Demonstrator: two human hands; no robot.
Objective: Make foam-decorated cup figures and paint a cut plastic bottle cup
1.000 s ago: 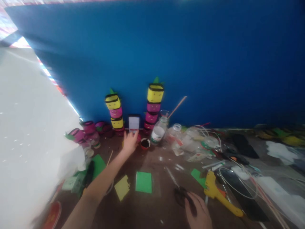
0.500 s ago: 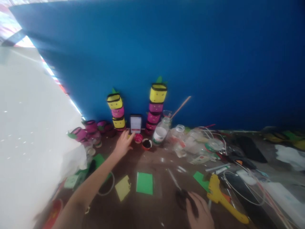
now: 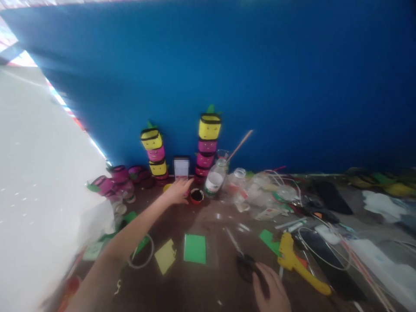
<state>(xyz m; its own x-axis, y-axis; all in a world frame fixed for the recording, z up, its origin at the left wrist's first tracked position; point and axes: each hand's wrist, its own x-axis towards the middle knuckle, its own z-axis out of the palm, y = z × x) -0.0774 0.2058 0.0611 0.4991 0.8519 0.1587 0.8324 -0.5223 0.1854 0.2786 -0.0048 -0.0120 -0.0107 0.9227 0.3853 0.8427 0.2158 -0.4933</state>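
My left hand stretches to the back of the table with its fingers apart. It hovers over a small pink pot, which it mostly hides, beside a small red pot of dark contents. A phone stands upright just behind it. Black-handled scissors lie on the table, blades pointing away, and my right hand has its fingers around one handle loop. In front of me are a green square sheet and a cut yellow sheet.
Two stacks of yellow and pink face boxes, one left and one right, lean by the blue wall. Glass bottles stand right of them. A yellow glue gun, cables and scraps clutter the right side.
My left hand has moved right, from beside the pink pot to over it, now covering it. My right hand stays at the scissors. The view has shifted slightly.
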